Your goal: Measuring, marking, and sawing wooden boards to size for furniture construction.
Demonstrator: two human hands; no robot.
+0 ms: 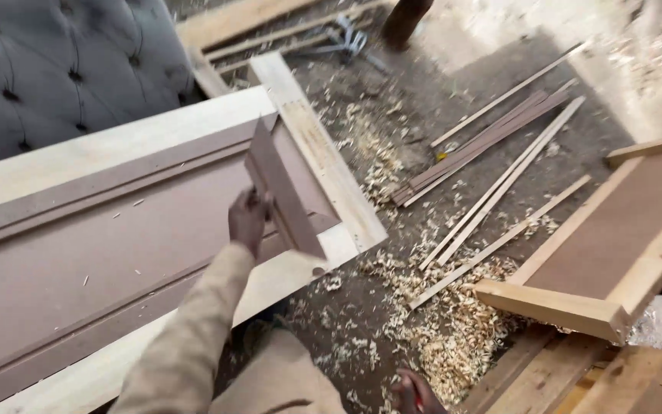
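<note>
Beige-sleeved and nearest my lens, the left hand grips a thin brown hardboard strip with a mitred end, holding it tilted above the right end of a long door panel with a pale timber frame and brown hardboard infill. At the bottom edge, the right hand is only partly in frame; I cannot tell whether it is wide, narrow or holding anything.

As I judge it from here, the panel is well advanced: long brown moulding strips already lie along the upper and lower sides of the infill, while the short end by the held strip looks unfinished. That strip is in the air, not seated, so fitting and fixing it remain.

No desk is visible under the panel; I cannot tell what carries it. Pale curled wood shavings cover the dirt floor, with loose thin wooden battens scattered well apart from the panel. A second timber-framed brown panel lies at right, over rough planks. A grey button-tufted upholstered piece stands beyond the panel's upper edge.
</note>
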